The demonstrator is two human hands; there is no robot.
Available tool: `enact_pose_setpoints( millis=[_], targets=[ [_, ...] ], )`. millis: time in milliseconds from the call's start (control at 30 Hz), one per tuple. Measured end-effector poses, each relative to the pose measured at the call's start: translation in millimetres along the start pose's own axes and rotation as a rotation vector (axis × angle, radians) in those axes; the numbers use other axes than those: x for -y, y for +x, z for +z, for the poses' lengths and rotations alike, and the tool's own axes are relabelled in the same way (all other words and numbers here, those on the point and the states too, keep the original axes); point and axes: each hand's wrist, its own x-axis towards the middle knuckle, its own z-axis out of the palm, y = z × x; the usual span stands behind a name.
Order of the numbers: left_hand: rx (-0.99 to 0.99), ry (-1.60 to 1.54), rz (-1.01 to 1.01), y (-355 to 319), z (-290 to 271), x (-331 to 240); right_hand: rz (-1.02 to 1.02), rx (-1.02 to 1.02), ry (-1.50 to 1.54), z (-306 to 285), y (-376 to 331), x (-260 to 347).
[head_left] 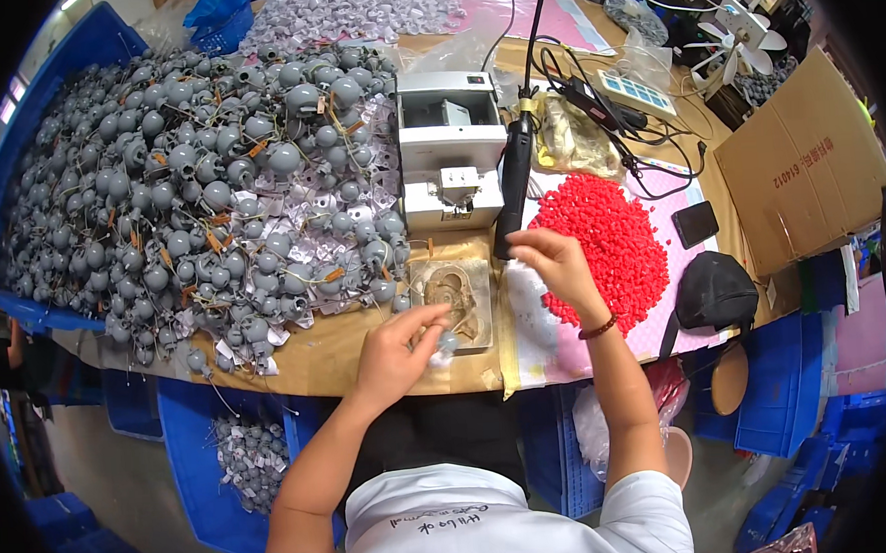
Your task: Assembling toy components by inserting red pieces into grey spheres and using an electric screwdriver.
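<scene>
Grey ball part (449,343) by left hand (397,351); right hand (560,267) by corded tool (514,178).
Remotely, I log the ball part just right of the left thumb, that hand nearer; fingers curled, grip unconfirmed. Right fingers bunch at the tool's lower end, whether holding I cannot tell; its long axis runs away from the body.

White fan (741,33), cardboard box (803,163) — brown

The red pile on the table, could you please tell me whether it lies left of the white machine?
No, the red pile lies to the right of the white machine, near the right hand.
</scene>
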Motion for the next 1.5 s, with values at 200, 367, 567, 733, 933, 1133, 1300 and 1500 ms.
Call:
enact_pose_setpoints(
  millis=[200,367,567,733,933,1133,1300,1500],
  targets=[
    [0.23,0.333,0.408,-34,-21,16,-0.357,-0.113,-0.915,-27,16,-60],
    [0.494,0.564,0.358,-90,-55,6,-0.424,-0.055,-1.064,-27,22,-88],
    [0.817,0.923,-0.17,-199,-139,13,-0.476,-0.029,-1.098,-30,30,-99],
    [0.355,1.181,-0.135,-190,-153,38,-0.446,-0.003,-1.088,-36,37,-101],
    [-0.288,1.107,-0.193,-148,-142,90,-0.302,-0.011,-0.719,-35,23,-71],
    [-0.725,0.968,-0.223,-134,-118,137,-0.036,-0.02,-0.061,-14,-20,-48],
    [-0.703,0.532,-0.425,-146,-110,124,0.138,-0.002,0.242,19,-50,-20],
    [-0.601,-0.077,-0.475,-165,-64,99,0.235,-0.008,0.458,40,-60,-8]
  ],
)
